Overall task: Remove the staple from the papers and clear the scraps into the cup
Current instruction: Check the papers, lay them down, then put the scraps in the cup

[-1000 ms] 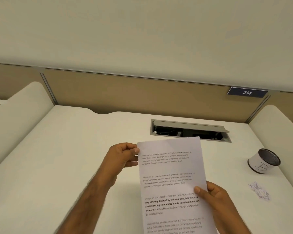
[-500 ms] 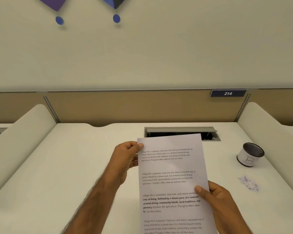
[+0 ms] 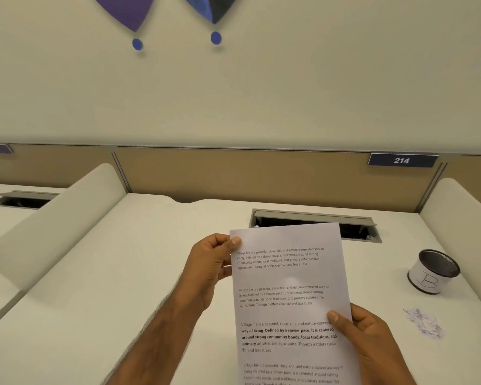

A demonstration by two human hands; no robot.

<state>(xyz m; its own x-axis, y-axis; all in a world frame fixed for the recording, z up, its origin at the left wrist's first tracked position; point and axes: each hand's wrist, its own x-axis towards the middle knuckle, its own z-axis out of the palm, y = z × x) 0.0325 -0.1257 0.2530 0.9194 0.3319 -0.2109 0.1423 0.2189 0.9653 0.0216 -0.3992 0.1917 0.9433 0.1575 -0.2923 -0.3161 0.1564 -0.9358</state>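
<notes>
Bright even indoor light, soft faint shadows, slight overall blur, wide-angle bending at edges

— What colour are the papers [image 3: 289,284]?
— White, with blocks of black print. One block is partly bold.
— And the cup [image 3: 432,270] by the right edge of the tabletop [image 3: 122,273]?
— White side with a hand-drawn black "B", dark mesh inside, black band at the base.
— The scraps [image 3: 424,323] nearer the front edge?
— White, flecked with bluish-grey marks.
— The tabletop itself?
— Plain cream. The partition [image 3: 233,173] along its far edge is tan and carries a navy plate [image 3: 401,160] with "214" in white.
</notes>
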